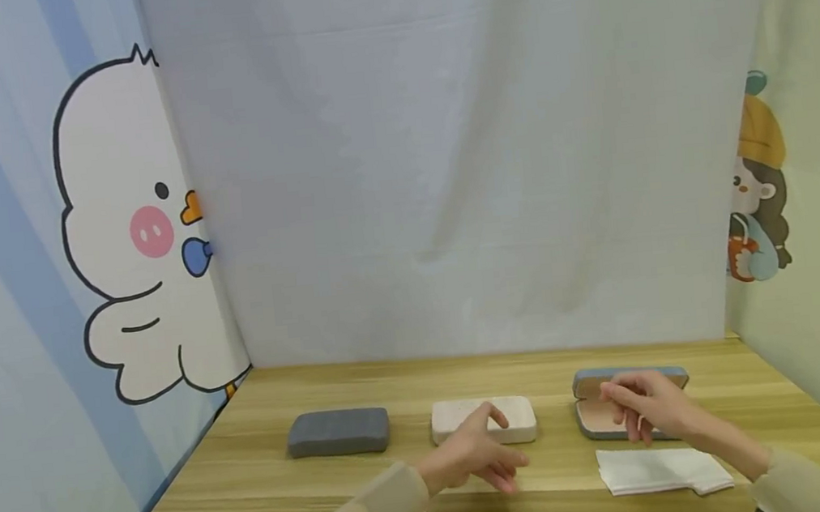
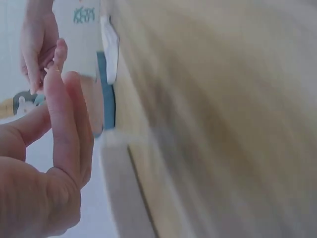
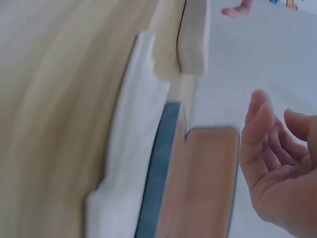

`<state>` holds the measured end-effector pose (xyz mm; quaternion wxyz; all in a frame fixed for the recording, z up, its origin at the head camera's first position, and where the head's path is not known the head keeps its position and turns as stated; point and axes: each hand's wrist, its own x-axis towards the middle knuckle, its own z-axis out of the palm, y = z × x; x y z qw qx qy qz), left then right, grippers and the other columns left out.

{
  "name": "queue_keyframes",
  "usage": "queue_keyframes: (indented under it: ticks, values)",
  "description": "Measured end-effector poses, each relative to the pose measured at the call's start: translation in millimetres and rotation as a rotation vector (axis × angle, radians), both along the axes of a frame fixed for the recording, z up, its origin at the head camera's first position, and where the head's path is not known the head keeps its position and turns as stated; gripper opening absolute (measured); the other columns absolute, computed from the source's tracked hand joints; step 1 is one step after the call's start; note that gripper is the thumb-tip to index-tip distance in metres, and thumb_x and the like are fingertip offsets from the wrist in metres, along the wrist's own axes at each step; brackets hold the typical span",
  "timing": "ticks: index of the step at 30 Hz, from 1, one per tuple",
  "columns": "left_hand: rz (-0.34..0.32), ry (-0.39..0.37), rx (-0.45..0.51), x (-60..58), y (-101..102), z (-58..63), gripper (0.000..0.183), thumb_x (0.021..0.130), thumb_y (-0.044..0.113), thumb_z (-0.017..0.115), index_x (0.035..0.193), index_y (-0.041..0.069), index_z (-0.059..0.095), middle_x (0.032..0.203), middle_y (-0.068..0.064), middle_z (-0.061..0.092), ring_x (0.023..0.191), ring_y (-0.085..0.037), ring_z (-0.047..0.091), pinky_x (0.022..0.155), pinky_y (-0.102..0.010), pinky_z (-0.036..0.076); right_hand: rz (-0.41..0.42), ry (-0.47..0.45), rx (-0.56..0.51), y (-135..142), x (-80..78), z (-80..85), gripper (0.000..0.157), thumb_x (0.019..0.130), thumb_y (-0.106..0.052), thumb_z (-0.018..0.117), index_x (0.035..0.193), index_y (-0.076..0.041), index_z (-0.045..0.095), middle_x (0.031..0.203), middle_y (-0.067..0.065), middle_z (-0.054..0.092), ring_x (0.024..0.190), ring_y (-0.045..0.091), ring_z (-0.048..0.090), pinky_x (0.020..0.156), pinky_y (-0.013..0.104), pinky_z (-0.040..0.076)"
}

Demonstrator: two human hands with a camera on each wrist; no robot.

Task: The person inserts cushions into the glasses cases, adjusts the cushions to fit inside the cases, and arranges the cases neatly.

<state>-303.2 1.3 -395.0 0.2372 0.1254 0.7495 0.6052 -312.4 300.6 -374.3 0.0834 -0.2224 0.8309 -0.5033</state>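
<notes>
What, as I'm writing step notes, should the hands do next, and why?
Probably lower the right hand to pinch the white cloth: it lies just in front of the open blue case, and that hand appears to hold nothing.

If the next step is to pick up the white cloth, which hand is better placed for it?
Probably the right hand: it looks empty, by the open case, with the cloth close. The left hand is farther away, near the white case.
</notes>
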Motion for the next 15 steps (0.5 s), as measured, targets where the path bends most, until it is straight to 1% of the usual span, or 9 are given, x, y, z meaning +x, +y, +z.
queue_keyframes:
  ticks: [3, 5, 8, 10, 13, 15]
  values:
    - [-0.026, -0.062, 0.067, 5.5, 21.3, -6.8, 0.043, 0.084, 0.000, 0.071, 0.116, 0.005, 0.043, 0.080, -0.026, 0.069, 0.047, -0.014, 0.063, 0.045, -0.023, 0.055, -0.079, -0.053, 0.009, 24.7, 8.7, -2.4, 0.040, 0.103, -0.025, 0.045, 0.109, 0.013, 0.055, 0.076, 0.004, 0.064, 0.048, 0.010, 0.060, 0.039, 0.029, 0.051]
    - [-0.026, -0.097, 0.106, 8.9, 36.2, -12.6, 0.041, 0.084, -0.002, 0.070, 0.114, 0.004, 0.043, 0.085, -0.029, 0.070, 0.050, -0.015, 0.065, 0.046, -0.022, 0.055, -0.112, -0.089, 0.029, 39.9, 14.0, -5.3, 0.041, 0.103, -0.025, 0.046, 0.113, 0.014, 0.053, 0.077, 0.005, 0.065, 0.046, 0.008, 0.060, 0.039, 0.026, 0.049]
    - [0.013, -0.121, 0.142, 14.4, 58.5, -21.1, 0.037, 0.082, -0.007, 0.070, 0.106, 0.002, 0.044, 0.083, -0.030, 0.070, 0.052, -0.019, 0.067, 0.045, -0.022, 0.055, -0.146, -0.129, 0.080, 60.7, 21.7, -11.3, 0.043, 0.102, -0.024, 0.048, 0.115, 0.017, 0.050, 0.079, 0.006, 0.064, 0.044, 0.006, 0.059, 0.038, 0.021, 0.045]
    - [0.045, -0.130, 0.148, 18.4, 72.2, -25.9, 0.035, 0.080, -0.009, 0.070, 0.100, 0.001, 0.044, 0.081, -0.030, 0.070, 0.055, -0.026, 0.070, 0.045, -0.024, 0.056, -0.162, -0.145, 0.119, 73.2, 27.1, -15.0, 0.043, 0.101, -0.024, 0.050, 0.115, 0.017, 0.050, 0.078, 0.006, 0.063, 0.042, 0.003, 0.055, 0.037, 0.018, 0.041]
    - [0.100, -0.143, 0.138, 23.9, 89.6, -30.7, 0.034, 0.078, -0.012, 0.071, 0.093, 0.002, 0.043, 0.076, -0.029, 0.069, 0.062, -0.036, 0.071, 0.044, -0.025, 0.056, -0.182, -0.159, 0.176, 88.9, 34.3, -20.7, 0.038, 0.098, -0.023, 0.056, 0.106, 0.014, 0.054, 0.064, 0.000, 0.059, 0.038, -0.001, 0.047, 0.037, 0.014, 0.034]
    - [0.132, -0.153, 0.139, 25.8, 98.9, -31.9, 0.035, 0.077, -0.014, 0.070, 0.091, 0.002, 0.043, 0.076, -0.028, 0.070, 0.068, -0.040, 0.071, 0.046, -0.027, 0.057, -0.189, -0.156, 0.200, 96.9, 38.5, -23.8, 0.034, 0.095, -0.023, 0.060, 0.100, 0.011, 0.055, 0.055, -0.003, 0.055, 0.035, -0.003, 0.042, 0.036, 0.012, 0.031]
